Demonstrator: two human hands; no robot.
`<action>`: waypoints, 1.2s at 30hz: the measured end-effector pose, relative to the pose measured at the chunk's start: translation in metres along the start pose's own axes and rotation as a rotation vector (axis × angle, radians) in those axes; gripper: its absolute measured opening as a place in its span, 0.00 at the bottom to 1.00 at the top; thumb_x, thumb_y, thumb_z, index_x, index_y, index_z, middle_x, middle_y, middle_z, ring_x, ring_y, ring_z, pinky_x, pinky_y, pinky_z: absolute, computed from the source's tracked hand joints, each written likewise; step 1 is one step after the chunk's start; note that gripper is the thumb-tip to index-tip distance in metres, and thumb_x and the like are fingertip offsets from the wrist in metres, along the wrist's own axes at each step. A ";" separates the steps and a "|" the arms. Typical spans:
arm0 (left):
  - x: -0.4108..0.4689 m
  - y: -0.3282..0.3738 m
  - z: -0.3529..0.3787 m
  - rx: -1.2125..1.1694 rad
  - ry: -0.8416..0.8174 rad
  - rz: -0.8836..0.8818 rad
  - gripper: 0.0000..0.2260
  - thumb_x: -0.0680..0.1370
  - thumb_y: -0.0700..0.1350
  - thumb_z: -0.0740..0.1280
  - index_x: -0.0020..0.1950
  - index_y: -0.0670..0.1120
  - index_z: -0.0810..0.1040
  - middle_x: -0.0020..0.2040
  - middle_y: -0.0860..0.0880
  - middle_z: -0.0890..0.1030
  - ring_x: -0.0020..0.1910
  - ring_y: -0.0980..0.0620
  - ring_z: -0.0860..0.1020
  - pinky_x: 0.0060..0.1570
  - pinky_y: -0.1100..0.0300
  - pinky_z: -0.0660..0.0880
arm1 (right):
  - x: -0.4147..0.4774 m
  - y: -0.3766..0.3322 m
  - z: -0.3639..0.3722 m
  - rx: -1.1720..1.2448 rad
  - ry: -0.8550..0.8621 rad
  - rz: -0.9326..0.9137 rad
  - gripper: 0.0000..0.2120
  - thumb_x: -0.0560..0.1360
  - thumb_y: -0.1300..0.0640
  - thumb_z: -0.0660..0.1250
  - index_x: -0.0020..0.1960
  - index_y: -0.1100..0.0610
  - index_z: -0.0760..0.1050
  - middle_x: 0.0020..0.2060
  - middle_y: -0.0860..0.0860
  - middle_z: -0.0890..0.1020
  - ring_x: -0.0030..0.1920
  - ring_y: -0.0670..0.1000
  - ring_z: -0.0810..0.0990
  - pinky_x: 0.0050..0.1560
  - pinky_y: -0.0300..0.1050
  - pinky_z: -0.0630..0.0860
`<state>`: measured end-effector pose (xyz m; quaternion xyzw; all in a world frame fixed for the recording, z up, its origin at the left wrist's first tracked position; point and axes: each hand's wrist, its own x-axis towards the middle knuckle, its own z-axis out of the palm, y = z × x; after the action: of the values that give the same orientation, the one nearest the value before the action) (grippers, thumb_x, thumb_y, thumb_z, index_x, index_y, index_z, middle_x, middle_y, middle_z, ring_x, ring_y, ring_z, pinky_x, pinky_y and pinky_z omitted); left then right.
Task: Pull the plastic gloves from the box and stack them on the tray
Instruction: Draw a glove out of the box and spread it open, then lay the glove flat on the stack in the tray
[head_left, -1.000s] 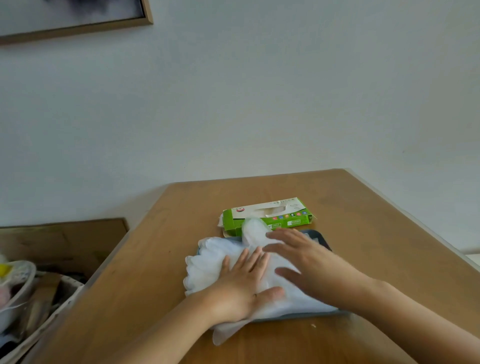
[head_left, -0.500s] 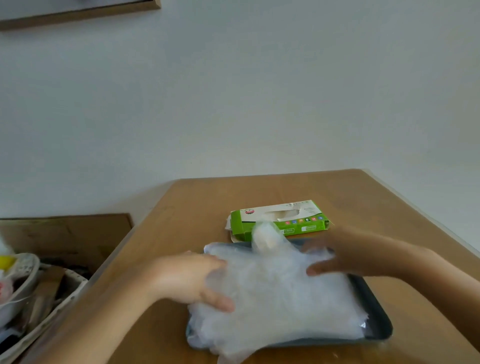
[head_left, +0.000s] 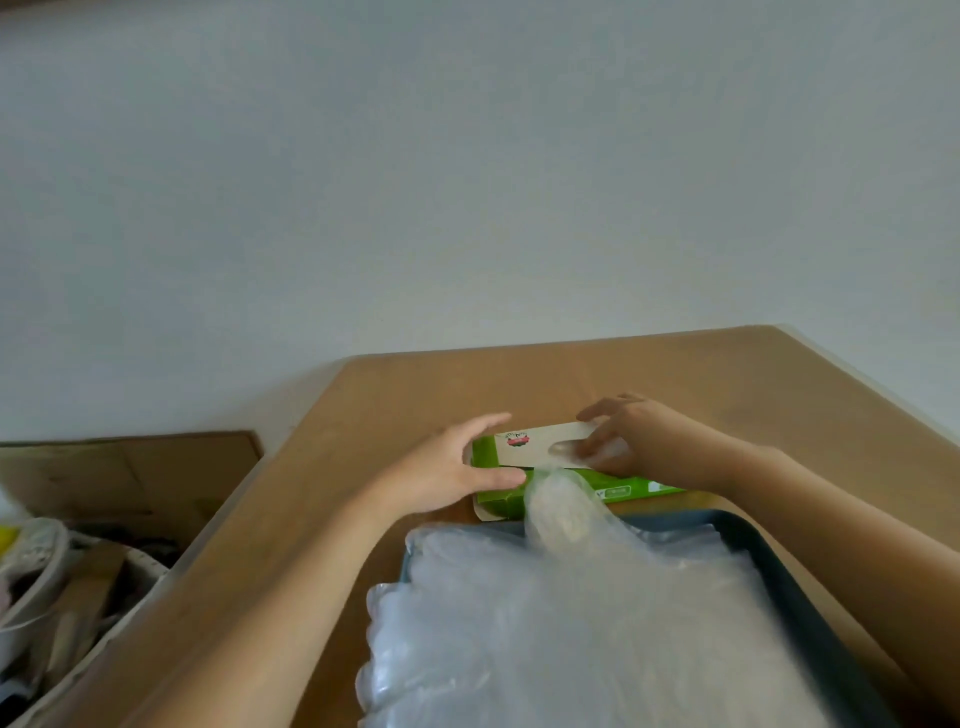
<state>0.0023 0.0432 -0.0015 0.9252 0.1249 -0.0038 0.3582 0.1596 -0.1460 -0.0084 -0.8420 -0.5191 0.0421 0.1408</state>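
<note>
- My left hand (head_left: 452, 470) grips the left end of the box (head_left: 540, 442). The thumb lies along the near side and the fingers reach over the far edge, so the box is pinned to the table (head_left: 675, 374).
- My right hand (head_left: 641, 447) is at the slot on top of the box. Its fingers are curled, and thumb and forefinger look to be pinching a glove (head_left: 563, 448) that shows pale and filmy in the opening. The picture is soft there, so I call that grip probable, not certain.
- The box lies flat just beyond the far rim of the tray (head_left: 769, 561), near it or touching; I cannot tell which.
- The stack (head_left: 571, 623) already fills most of the tray. Its left edge spills over the rim onto the table, and one puffed piece rises at the far end in front of the box.
- As I judge it, this is the pull step: one more glove is about to leave the slot, and the task is well along but not done.
- The next move calls for a smooth upward, nearward draw with the right hand while the left holds the box down, since the light carton would otherwise lift with the film.
- After that, the glove should be carried over the tray and laid flat on the stack.
- A basket (head_left: 57, 582) of odds and ends sits off the table's left side, clear of the work.
</note>
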 end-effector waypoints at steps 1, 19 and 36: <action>0.004 -0.003 0.004 0.004 -0.030 0.011 0.34 0.71 0.59 0.71 0.74 0.60 0.62 0.73 0.56 0.66 0.70 0.56 0.66 0.71 0.58 0.63 | 0.000 0.000 0.001 0.000 0.013 -0.002 0.10 0.76 0.48 0.67 0.56 0.45 0.82 0.66 0.46 0.72 0.66 0.46 0.66 0.61 0.34 0.59; 0.015 -0.013 0.023 -0.026 0.006 0.063 0.21 0.74 0.52 0.71 0.66 0.62 0.72 0.71 0.51 0.60 0.71 0.53 0.61 0.61 0.74 0.62 | 0.005 0.004 -0.004 0.391 0.371 0.018 0.08 0.76 0.61 0.67 0.40 0.52 0.76 0.49 0.44 0.74 0.48 0.39 0.74 0.45 0.23 0.67; -0.034 0.053 -0.019 -0.576 -0.054 0.288 0.42 0.53 0.69 0.77 0.64 0.57 0.73 0.67 0.61 0.74 0.66 0.68 0.69 0.59 0.73 0.69 | -0.070 -0.070 -0.086 1.448 0.390 0.098 0.10 0.79 0.60 0.59 0.45 0.63 0.75 0.38 0.57 0.81 0.37 0.53 0.80 0.38 0.41 0.79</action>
<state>-0.0197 0.0101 0.0505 0.7936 -0.0209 0.0576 0.6053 0.0859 -0.1951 0.0881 -0.5533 -0.2892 0.2293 0.7468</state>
